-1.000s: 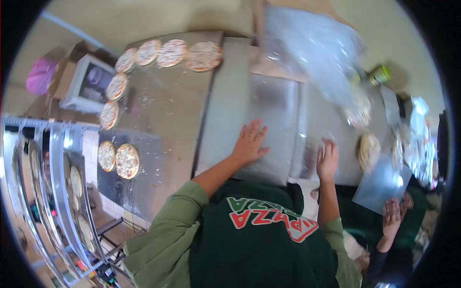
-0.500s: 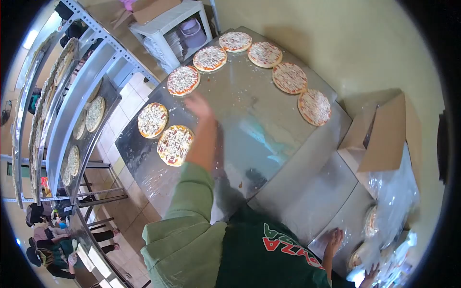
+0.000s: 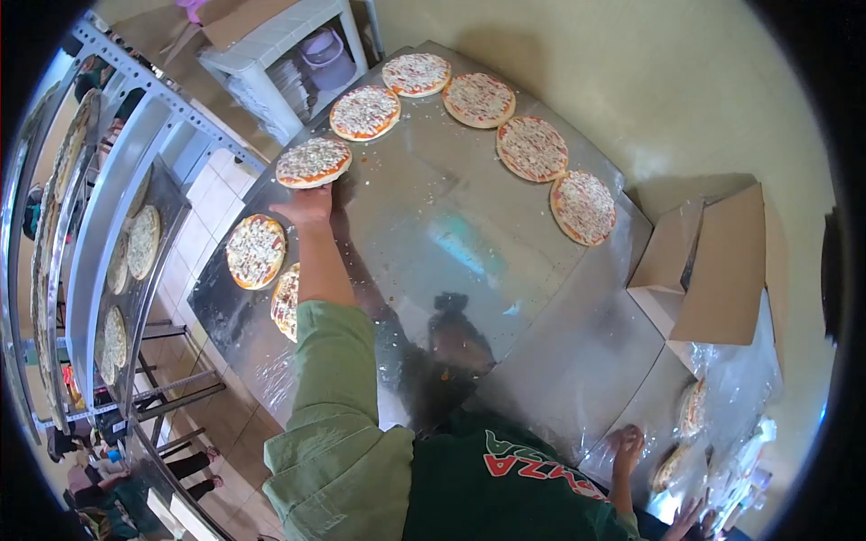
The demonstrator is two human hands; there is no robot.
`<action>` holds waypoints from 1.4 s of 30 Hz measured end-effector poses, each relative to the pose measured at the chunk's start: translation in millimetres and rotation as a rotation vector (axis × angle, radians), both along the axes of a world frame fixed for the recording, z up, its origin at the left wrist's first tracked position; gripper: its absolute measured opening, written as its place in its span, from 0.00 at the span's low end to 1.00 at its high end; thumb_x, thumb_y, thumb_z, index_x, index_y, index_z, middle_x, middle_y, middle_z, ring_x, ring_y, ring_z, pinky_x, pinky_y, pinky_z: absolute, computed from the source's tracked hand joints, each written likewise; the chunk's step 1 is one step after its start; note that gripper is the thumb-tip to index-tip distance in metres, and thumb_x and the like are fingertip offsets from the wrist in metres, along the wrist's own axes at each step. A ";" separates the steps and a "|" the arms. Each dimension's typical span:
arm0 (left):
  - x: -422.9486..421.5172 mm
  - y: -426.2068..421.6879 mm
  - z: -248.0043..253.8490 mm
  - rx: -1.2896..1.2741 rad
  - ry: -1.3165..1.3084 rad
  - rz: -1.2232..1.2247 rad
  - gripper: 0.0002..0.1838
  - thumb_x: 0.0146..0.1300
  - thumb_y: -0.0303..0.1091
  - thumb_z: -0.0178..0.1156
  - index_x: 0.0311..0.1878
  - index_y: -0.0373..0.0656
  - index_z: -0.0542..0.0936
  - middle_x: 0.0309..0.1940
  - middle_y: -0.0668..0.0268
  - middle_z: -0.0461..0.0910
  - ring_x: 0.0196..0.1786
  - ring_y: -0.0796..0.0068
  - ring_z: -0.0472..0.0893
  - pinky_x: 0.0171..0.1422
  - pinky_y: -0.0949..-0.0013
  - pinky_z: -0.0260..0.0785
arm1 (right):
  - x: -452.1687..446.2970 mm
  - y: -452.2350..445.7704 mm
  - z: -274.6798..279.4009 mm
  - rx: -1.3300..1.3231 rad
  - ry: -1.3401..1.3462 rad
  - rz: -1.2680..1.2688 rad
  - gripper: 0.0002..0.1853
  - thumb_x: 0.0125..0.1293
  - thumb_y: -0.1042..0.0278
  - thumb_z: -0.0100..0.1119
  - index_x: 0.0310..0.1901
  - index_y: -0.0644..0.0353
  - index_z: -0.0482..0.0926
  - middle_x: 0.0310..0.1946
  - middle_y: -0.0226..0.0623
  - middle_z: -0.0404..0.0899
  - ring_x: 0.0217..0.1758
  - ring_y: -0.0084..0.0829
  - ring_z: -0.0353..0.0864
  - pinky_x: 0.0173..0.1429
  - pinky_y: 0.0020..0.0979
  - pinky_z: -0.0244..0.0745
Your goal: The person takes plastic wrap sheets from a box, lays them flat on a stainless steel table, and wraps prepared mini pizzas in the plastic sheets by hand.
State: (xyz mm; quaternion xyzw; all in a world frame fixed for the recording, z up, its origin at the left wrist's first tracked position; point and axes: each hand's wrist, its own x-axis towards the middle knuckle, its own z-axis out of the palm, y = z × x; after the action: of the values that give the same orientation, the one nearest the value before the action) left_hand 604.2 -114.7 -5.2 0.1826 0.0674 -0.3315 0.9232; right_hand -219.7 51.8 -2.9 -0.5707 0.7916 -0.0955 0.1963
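Observation:
My left hand (image 3: 307, 206) is at the near edge of a cheese-topped pizza (image 3: 313, 160), its fingers under the rim and its thumb out to the side. That pizza looks slightly raised and tilted. Close by lie another pizza (image 3: 256, 252) and one more (image 3: 286, 302), partly covered by my forearm. Down at the lower right, my right hand (image 3: 627, 445) has its fingers curled on a clear plastic bag (image 3: 595, 464); the fingertips are hard to make out.
Several pizzas curve along the far edge of the metal table (image 3: 406, 216). An open cardboard box (image 3: 722, 261) and bagged pizzas (image 3: 693, 408) are on the right, beside another person's hand (image 3: 687, 520). A tray rack (image 3: 135, 135) is on the left; people work beyond it.
My left hand has reached forward and left to the pizza and taken hold of its near edge. The view has shifted a little. My right hand stays by the plastic.

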 end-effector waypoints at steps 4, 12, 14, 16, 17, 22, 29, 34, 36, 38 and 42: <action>-43.4 3.5 0.5 -0.064 -0.068 -0.033 0.59 0.40 0.84 0.12 0.69 0.52 0.54 0.70 0.60 0.50 0.70 0.48 0.49 0.68 0.34 0.39 | -0.9 0.0 0.0 -0.052 0.051 0.046 0.25 0.58 0.57 0.58 0.55 0.60 0.69 0.52 0.47 0.68 0.56 0.45 0.66 0.61 0.41 0.60; -223.5 32.4 -26.1 -0.335 -0.195 -0.785 0.43 0.56 0.71 0.39 0.69 0.52 0.54 0.69 0.58 0.52 0.69 0.48 0.54 0.68 0.39 0.48 | -9.4 17.9 -12.0 -0.106 0.213 -0.214 0.24 0.57 0.60 0.57 0.55 0.58 0.70 0.51 0.51 0.67 0.55 0.50 0.66 0.59 0.43 0.62; -311.8 47.2 -12.4 -0.212 -0.050 -0.983 0.43 0.55 0.67 0.48 0.68 0.49 0.56 0.67 0.56 0.55 0.67 0.49 0.57 0.67 0.39 0.51 | -11.5 27.7 -14.5 -0.172 0.285 -0.281 0.24 0.58 0.62 0.56 0.57 0.58 0.69 0.51 0.49 0.67 0.54 0.49 0.66 0.59 0.43 0.62; -399.6 66.7 -2.3 -0.080 0.101 -1.210 0.47 0.54 0.73 0.42 0.66 0.44 0.58 0.66 0.53 0.57 0.66 0.48 0.60 0.66 0.42 0.54 | -16.2 33.3 -16.0 -0.180 0.323 -0.282 0.23 0.60 0.63 0.52 0.58 0.56 0.68 0.51 0.48 0.67 0.53 0.48 0.67 0.57 0.43 0.64; -436.9 77.5 -1.4 -0.075 0.239 -1.338 0.48 0.53 0.74 0.40 0.66 0.42 0.59 0.65 0.52 0.58 0.65 0.48 0.61 0.67 0.43 0.54 | -18.3 36.2 -17.2 -0.196 0.305 -0.281 0.23 0.60 0.64 0.52 0.58 0.57 0.68 0.51 0.47 0.67 0.53 0.48 0.67 0.57 0.43 0.64; -573.6 104.6 -3.9 0.340 0.239 -1.806 0.57 0.45 0.83 0.30 0.65 0.41 0.61 0.62 0.52 0.63 0.64 0.51 0.64 0.67 0.48 0.54 | -24.2 45.0 -19.1 -0.358 0.198 -0.220 0.23 0.58 0.68 0.52 0.57 0.59 0.68 0.51 0.46 0.68 0.54 0.47 0.67 0.56 0.42 0.64; -629.3 114.7 -13.6 0.453 0.046 -1.890 0.51 0.53 0.78 0.29 0.64 0.41 0.62 0.62 0.53 0.64 0.64 0.56 0.65 0.68 0.51 0.54 | -15.8 55.9 5.8 -0.452 -0.012 -0.214 0.23 0.55 0.71 0.55 0.55 0.59 0.69 0.51 0.45 0.68 0.54 0.46 0.67 0.57 0.42 0.63; -561.3 106.8 -6.6 0.647 -0.940 -1.608 0.35 0.62 0.58 0.48 0.61 0.38 0.64 0.58 0.52 0.66 0.59 0.58 0.67 0.64 0.55 0.58 | 52.6 51.3 33.6 -0.507 -0.318 -0.100 0.17 0.53 0.68 0.61 0.45 0.58 0.71 0.42 0.43 0.72 0.48 0.43 0.70 0.53 0.41 0.65; -525.8 92.9 -5.8 0.700 -1.625 -1.308 0.28 0.59 0.48 0.58 0.56 0.38 0.68 0.53 0.52 0.69 0.54 0.58 0.70 0.59 0.57 0.62 | 99.7 49.5 36.3 -0.396 -0.405 0.281 0.18 0.51 0.62 0.63 0.42 0.58 0.71 0.40 0.41 0.72 0.45 0.41 0.72 0.49 0.39 0.68; -506.4 78.6 -12.6 0.705 -2.459 -0.731 0.23 0.56 0.42 0.61 0.51 0.37 0.71 0.49 0.53 0.71 0.49 0.56 0.72 0.55 0.59 0.64 | 147.5 42.3 25.9 -0.236 -0.346 0.625 0.19 0.51 0.57 0.63 0.41 0.57 0.72 0.39 0.40 0.71 0.45 0.40 0.72 0.49 0.39 0.69; -500.0 62.2 -36.9 0.541 -2.518 -0.965 0.20 0.54 0.42 0.61 0.45 0.38 0.72 0.42 0.54 0.72 0.38 0.54 0.75 0.44 0.60 0.68 | 185.9 27.2 -7.0 -0.253 -0.125 0.880 0.19 0.51 0.55 0.62 0.39 0.59 0.72 0.35 0.39 0.71 0.41 0.37 0.73 0.45 0.37 0.69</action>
State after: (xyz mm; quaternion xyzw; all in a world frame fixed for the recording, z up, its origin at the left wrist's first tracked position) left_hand 104.2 -52.5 -42.1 0.5346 -0.8148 -0.2052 0.0908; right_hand -33.8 79.0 -9.9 -0.8649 0.4430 -0.1332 0.1946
